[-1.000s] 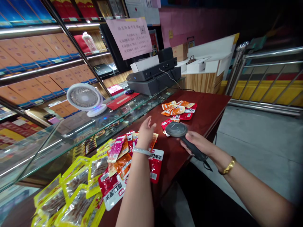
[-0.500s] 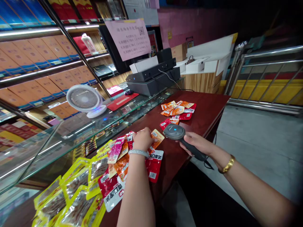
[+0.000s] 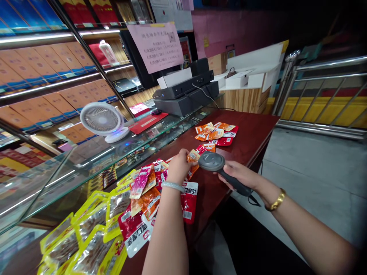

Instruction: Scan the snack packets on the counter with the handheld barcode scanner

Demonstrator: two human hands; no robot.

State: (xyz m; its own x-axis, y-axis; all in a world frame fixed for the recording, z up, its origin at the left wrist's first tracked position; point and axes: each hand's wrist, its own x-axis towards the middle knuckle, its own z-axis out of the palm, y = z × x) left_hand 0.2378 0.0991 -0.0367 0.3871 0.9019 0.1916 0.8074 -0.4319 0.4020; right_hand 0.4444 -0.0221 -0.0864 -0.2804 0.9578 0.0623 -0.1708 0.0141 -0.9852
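My left hand (image 3: 180, 166) pinches a small orange snack packet (image 3: 192, 157) by its edge, just left of the scanner head. In my right hand (image 3: 239, 173) is a dark grey barcode scanner (image 3: 212, 162), its fingers wrapped round the handle. Beneath and beside my left wrist lies a pile of snack packets: a pink one (image 3: 141, 182), orange ones (image 3: 151, 203) and red-and-white ones (image 3: 189, 210). Farther along the dark red counter, a second group of orange packets (image 3: 213, 133) rests on red ones, with a red packet (image 3: 202, 148) close behind the scanner.
Yellow-edged clear packets (image 3: 91, 244) cover the near left. A glass display case (image 3: 114, 156) runs along the counter (image 3: 249, 130), bearing a white fan (image 3: 101, 119) and a red mat (image 3: 147, 123). A metal railing (image 3: 323, 126) stands at right.
My left hand has moved right and slightly away from me with the orange packet, bringing it beside the scanner head. The blue light on the scanner no longer shows. My right hand is nearly still.
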